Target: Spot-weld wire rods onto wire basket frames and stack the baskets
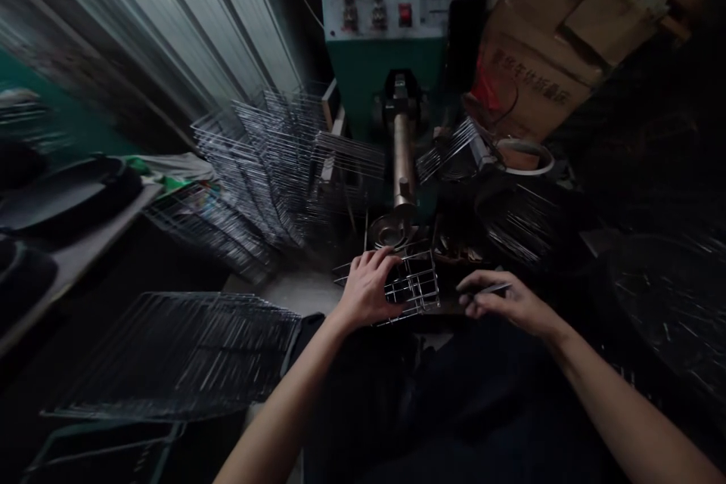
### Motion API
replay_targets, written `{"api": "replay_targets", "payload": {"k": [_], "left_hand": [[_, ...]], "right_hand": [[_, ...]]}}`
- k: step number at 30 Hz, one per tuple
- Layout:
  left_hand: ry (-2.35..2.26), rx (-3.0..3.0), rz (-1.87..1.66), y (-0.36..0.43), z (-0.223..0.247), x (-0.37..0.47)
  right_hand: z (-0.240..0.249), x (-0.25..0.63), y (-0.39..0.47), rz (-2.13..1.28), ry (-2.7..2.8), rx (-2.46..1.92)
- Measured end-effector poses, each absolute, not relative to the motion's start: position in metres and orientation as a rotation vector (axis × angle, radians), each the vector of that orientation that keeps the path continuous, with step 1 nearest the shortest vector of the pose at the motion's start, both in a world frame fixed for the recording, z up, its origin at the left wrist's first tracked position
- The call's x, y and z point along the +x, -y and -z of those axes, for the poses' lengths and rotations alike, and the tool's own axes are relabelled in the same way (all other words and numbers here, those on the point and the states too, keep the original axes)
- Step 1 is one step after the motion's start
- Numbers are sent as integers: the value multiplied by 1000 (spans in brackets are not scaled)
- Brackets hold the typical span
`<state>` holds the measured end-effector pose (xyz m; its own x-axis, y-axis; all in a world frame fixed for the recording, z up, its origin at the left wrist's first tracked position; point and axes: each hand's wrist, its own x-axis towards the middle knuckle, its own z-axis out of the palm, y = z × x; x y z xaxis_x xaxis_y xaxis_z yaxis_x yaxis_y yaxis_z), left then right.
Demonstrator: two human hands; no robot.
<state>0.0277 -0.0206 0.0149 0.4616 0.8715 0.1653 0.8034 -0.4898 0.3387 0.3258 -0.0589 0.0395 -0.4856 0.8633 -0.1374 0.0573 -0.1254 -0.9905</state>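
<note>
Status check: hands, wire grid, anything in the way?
Left hand holding wire grid. Right hand off the grid, pinching a thin gray piece. Metal machine arm just beyond; no obvious obstruction.

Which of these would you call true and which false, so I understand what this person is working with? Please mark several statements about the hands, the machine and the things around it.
1. The left hand holds a wire grid. True.
2. The right hand grips that same grid. False: the right hand is apart from it, with a thin piece in its fingers.
3. The green machine has a red switch on its panel. True.
4. A cardboard box stands left of the machine in the picture. False: it is on the right.
5. Wire racks are gathered left of the machine in the picture. True.
</note>
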Motion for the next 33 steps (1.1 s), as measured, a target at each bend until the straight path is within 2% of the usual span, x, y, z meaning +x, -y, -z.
{"api": "replay_targets", "payload": {"k": [2, 7, 13, 33], "left_hand": [[-1463, 2492, -464, 17, -14, 22], [-1454, 2451, -479, 11, -6, 15], [-1429, 2366, -539, 6, 1, 8], [-1323, 2407, -478, -8, 8, -11]], "right_hand": [[-38, 313, 47, -1532, 1759, -1032], [-3, 282, 24, -916, 2063, -984], [34, 264, 29, -579, 2133, -840], [51, 229, 49, -464, 1856, -921]]}}
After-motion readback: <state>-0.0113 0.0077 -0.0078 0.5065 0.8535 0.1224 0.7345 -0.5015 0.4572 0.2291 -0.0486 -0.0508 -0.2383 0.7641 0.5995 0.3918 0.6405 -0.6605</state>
